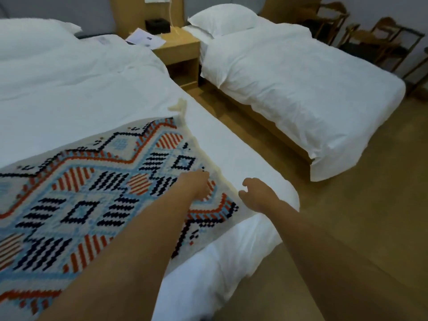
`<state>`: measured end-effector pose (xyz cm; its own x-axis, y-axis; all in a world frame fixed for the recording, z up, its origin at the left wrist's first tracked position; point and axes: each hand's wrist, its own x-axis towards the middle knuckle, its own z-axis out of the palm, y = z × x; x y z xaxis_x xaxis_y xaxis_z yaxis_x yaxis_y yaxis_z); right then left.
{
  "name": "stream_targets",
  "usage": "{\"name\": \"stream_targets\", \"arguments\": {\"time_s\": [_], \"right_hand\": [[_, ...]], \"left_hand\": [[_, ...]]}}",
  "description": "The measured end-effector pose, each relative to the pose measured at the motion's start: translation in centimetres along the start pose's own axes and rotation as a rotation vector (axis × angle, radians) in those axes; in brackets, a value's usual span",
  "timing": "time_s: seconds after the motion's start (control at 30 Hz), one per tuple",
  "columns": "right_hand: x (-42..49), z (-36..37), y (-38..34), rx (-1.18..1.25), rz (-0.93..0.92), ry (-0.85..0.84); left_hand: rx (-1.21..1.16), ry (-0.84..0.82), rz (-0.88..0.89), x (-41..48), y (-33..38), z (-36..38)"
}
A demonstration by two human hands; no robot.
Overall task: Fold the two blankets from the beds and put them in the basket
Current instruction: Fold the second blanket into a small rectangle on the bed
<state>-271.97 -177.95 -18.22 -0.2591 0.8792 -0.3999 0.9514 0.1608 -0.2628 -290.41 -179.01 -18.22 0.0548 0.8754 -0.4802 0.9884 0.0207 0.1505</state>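
**First blanket about to come off the bed**

A woven blanket in white, pale blue, orange-red and navy geometric pattern lies flat across the foot of the near white-sheeted bed. Its long axis runs crosswise to the mattress, and its cream-tasselled end edge faces the aisle. The person's left hand rests on the cloth just inside that edge; whether its fingers pinch the weave cannot be told. The right hand hovers beside the edge over bare sheet, fingers loosely curled and holding nothing. Folding appears only to be starting: the next move likely calls for both hands to take the end edge and carry it across. The second white bed, beyond the tan floor, shows no blanket, and no basket is in view.
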Motion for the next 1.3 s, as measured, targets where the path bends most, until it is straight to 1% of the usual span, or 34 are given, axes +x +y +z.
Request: {"name": "stream_targets", "arguments": {"time_s": [0.13, 0.33, 0.47, 0.53, 0.63, 0.7, 0.77, 0.83, 0.97, 1.03, 1.1, 1.13, 1.23, 1.27, 1.3], "right_hand": [[8.2, -3.5, -0.9, -0.021, -0.076, -0.054], [24.0, -7.8, -4.2, 0.011, -0.225, -0.056], [35.3, -8.1, -7.2, 0.124, -0.274, -0.110], [41.7, -7.1, -8.5, 0.159, -0.298, -0.148], [48.0, -5.5, -9.9, 0.275, -0.247, -0.181], [53.0, -3.0, -10.9, 0.427, -0.171, -0.174], [56.4, -0.6, -12.0, 0.583, -0.083, -0.141], [59.0, 1.5, -13.0, 0.662, -0.023, -0.119], [62.1, 3.3, -15.7, 0.844, 0.103, -0.260], [63.6, 3.2, -17.2, 0.868, 0.035, -0.265], [65.5, 2.1, -19.0, 0.855, -0.121, -0.167], [66.5, 1.3, -19.9, 0.860, -0.203, -0.081], [69.0, -0.8, -21.5, 0.859, -0.411, 0.140], [69.8, -0.6, -21.3, 0.813, -0.459, 0.178], [70.4, -0.1, -20.5, 0.741, -0.491, 0.180]], "left_hand": [[-0.072, -0.010, -0.067, 5.2, -2.7, -3.1], [-0.157, 0.034, -0.283, 15.0, -9.1, -7.1], [-0.194, 0.038, -0.427, 22.7, -12.6, -8.4], [-0.207, 0.082, -0.479, 27.8, -13.8, -7.8], [-0.220, 0.220, -0.523, 32.4, -13.5, -5.9], [-0.213, 0.330, -0.622, 36.2, -14.0, -3.4], [-0.193, 0.383, -0.699, 38.9, -14.9, -1.6], [-0.223, 0.363, -0.749, 41.4, -15.7, -0.2], [-0.367, 0.244, -0.765, 45.3, -16.6, 0.4], [-0.391, 0.221, -0.766, 46.7, -17.1, 0.5], [-0.401, 0.247, -0.777, 47.8, -17.5, 0.3], [-0.440, 0.307, -0.788, 48.6, -17.8, -0.1], [-0.587, 0.628, -0.838, 50.5, -18.0, -1.2], [-0.614, 0.697, -0.844, 50.8, -17.9, -1.1], [-0.622, 0.697, -0.835, 50.9, -17.7, -0.5]]}}
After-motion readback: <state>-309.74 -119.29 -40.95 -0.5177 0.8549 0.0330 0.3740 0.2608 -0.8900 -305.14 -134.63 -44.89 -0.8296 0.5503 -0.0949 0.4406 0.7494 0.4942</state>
